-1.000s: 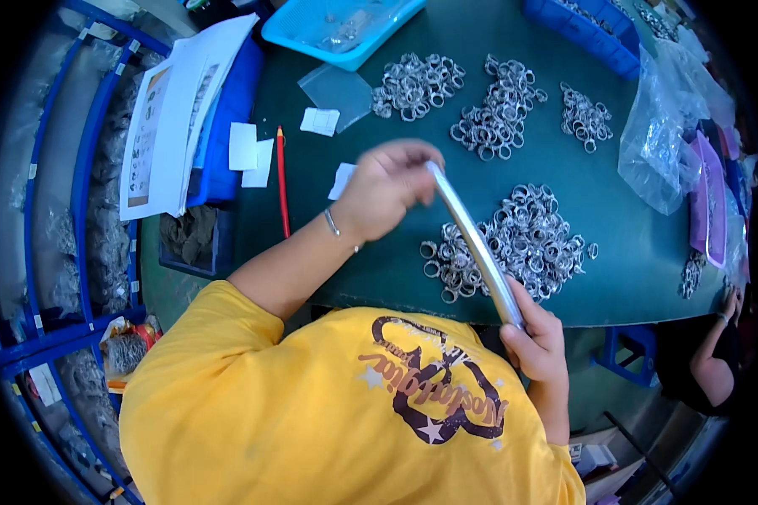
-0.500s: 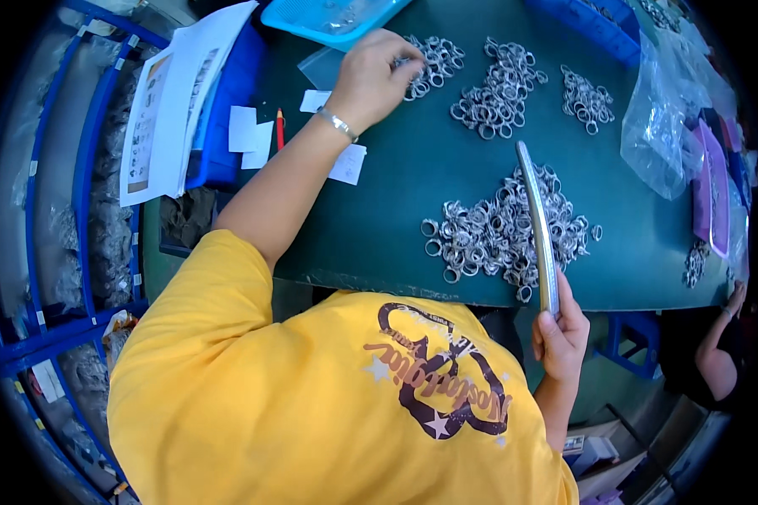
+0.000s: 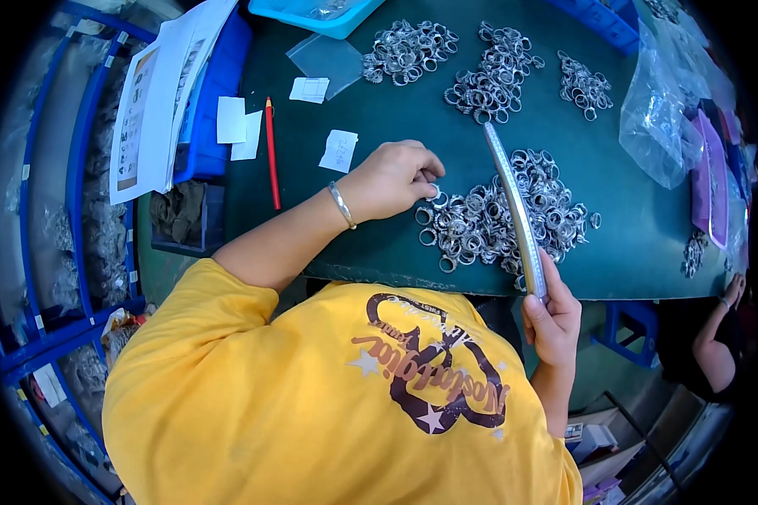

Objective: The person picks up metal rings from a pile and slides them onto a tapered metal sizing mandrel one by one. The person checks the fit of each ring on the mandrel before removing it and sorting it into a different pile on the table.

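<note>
My right hand (image 3: 554, 316) grips the lower end of a ring mandrel (image 3: 514, 198), a long tapered metal rod with fine markings, which slants up over the large pile of silver-coloured rings (image 3: 476, 223). At the left edge of this pile, my left hand (image 3: 396, 179) has thumb and fingers pinched together at a ring (image 3: 435, 194). Part of that ring is hidden by the fingertips. Farther back lie three smaller heaps of rings: a left heap (image 3: 408, 52), a middle heap (image 3: 490, 77) and a right heap (image 3: 584, 87).
Paper slips (image 3: 339, 151), a red pencil (image 3: 272, 156) and a flat plastic bag (image 3: 333, 61) lie on the green table (image 3: 396, 118). A blue bin (image 3: 219, 118) with papers stands left. Clear bags (image 3: 657, 126) and a purple basket (image 3: 709, 181) are right, near another person's arm (image 3: 716, 337).
My left hand has come back from the far left heap to the large pile's left edge. The mandrel in my right hand has shifted slightly left.
</note>
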The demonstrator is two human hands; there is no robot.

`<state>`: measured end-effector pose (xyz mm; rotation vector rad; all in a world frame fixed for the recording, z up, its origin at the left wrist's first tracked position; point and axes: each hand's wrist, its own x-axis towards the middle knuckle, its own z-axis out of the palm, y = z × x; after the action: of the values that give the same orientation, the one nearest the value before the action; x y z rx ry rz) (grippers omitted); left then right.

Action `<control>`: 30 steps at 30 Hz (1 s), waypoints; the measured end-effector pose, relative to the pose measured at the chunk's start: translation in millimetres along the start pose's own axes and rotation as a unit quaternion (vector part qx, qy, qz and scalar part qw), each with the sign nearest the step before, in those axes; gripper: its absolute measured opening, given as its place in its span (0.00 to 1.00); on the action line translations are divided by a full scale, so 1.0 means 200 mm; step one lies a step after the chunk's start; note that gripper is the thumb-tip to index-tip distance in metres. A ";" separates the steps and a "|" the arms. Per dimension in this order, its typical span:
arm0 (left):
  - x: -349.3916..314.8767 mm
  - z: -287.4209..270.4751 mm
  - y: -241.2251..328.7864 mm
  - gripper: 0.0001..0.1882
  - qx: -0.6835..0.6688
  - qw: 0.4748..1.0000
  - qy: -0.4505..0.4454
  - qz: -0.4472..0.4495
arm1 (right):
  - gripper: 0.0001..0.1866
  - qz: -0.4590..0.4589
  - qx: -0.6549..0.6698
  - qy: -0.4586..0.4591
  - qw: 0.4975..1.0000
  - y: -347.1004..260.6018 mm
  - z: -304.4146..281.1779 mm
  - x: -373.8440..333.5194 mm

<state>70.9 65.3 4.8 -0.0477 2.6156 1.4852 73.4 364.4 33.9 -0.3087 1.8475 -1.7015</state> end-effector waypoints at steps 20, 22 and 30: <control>0.02 -0.04 -0.08 0.09 -0.643 0.760 0.043 -0.080 | 0.27 -0.028 -0.097 -0.058 0.993 -0.01 0.01 0.03; 0.03 -0.02 -0.10 0.07 -0.668 0.738 0.045 -0.086 | 0.27 -0.029 -0.099 -0.069 0.992 -0.01 0.02 0.03; -0.02 0.08 0.04 0.11 -0.542 0.839 -0.024 -0.049 | 0.28 -0.080 -0.148 -0.108 0.980 -0.05 0.06 0.09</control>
<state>76.6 82.7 4.3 -0.2370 1.3613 2.6141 64.0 344.1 38.0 -0.7508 1.9504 -1.4248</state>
